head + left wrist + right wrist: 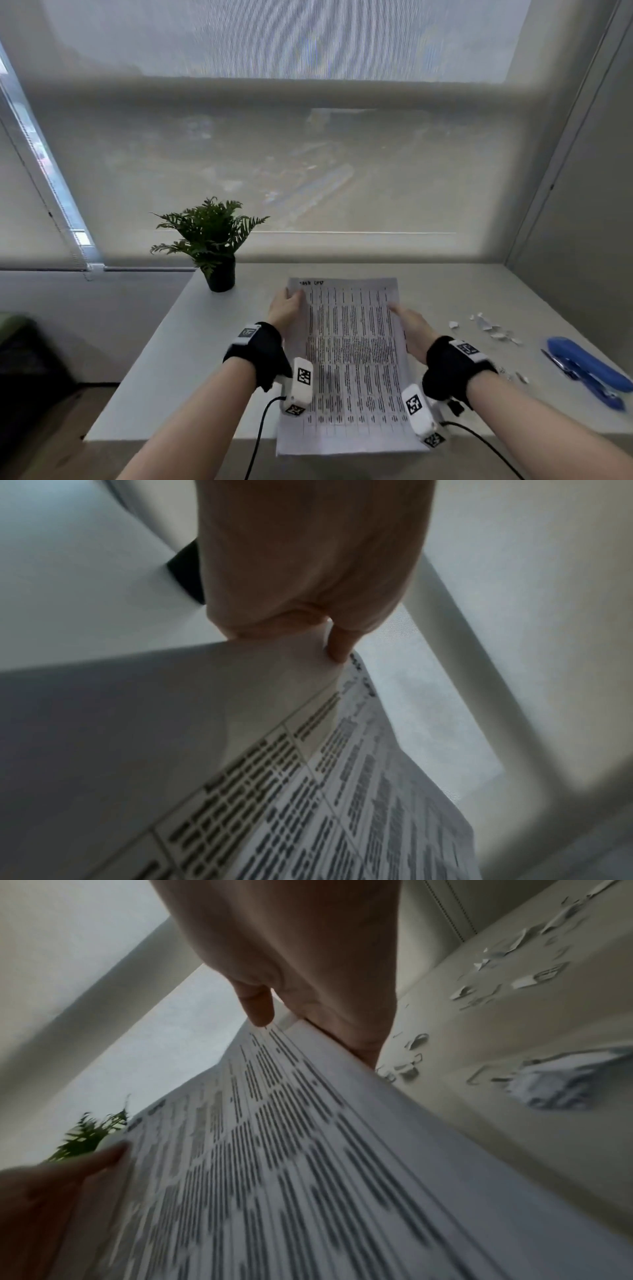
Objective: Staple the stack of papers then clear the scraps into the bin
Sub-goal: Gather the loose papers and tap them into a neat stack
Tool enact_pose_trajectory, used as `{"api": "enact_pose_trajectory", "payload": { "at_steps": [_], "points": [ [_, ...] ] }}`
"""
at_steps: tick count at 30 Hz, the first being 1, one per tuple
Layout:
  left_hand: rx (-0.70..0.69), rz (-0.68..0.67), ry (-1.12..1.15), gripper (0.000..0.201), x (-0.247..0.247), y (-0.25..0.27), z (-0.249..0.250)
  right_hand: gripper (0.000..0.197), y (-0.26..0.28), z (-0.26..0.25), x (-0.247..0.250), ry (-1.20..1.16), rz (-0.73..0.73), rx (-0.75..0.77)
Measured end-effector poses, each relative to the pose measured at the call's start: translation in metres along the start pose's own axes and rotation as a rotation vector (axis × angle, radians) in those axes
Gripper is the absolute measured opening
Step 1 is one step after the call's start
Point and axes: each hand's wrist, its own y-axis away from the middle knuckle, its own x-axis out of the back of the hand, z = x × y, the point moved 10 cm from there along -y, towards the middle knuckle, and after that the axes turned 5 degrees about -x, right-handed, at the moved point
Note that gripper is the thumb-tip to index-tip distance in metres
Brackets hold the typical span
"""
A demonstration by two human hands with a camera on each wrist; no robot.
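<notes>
A stack of printed papers point(349, 363) covered in table text is held up over the white table point(178, 359), its near end past the table's front edge. My left hand point(286, 308) grips the stack's left edge near the top, thumb on the printed face point(337, 645). My right hand point(409, 325) grips the right edge point(342, 1031), thumb on top. The stack's sheets fan slightly in the right wrist view point(308, 1150). A blue stapler point(585, 370) lies on the table at the right. Several white paper scraps point(493, 329) lie beyond it; they also show in the right wrist view point(520, 982).
A potted fern point(212, 240) in a black pot stands at the table's back left. A roller blind point(308, 154) covers the window behind. A grey wall point(582, 222) closes the right side. Something dark point(27, 363) sits on the floor at the left. Loose staples point(407, 1066) lie beside the stack.
</notes>
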Motion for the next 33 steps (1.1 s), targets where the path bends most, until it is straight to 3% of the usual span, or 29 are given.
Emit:
{"api": "enact_pose_trajectory", "payload": {
  "at_steps": [4,10,15,20,24,28,30,33],
  "points": [
    [0.067,-0.028,0.121,0.020,-0.003,-0.006,-0.016,0.059,0.032,-0.036,-0.012,0.015,0.055,0.048],
    [0.079,-0.035,0.178,0.029,0.000,-0.012,-0.021,0.044,0.015,-0.031,-0.017,0.007,0.074,0.057],
    [0.076,0.090,0.141,0.055,0.009,-0.017,-0.020,0.044,0.015,-0.027,-0.018,0.017,0.031,0.012],
    [-0.010,0.213,0.093,0.045,0.017,-0.015,-0.011,0.046,0.019,-0.032,-0.027,-0.025,0.017,0.046],
    [-0.008,0.231,0.083,0.028,0.019,-0.020,-0.014,0.050,0.020,-0.032,-0.027,-0.010,0.029,0.087],
    [0.020,0.234,0.109,0.039,0.021,-0.012,-0.019,0.064,-0.026,-0.015,-0.019,0.029,0.045,0.116],
    [0.055,0.192,0.045,0.045,0.018,-0.006,-0.022,0.061,-0.049,-0.006,-0.015,0.058,0.068,0.117],
    [0.067,0.125,-0.064,0.034,0.011,0.000,-0.027,0.065,-0.066,0.003,-0.012,0.092,0.087,0.106]
  ]
}}
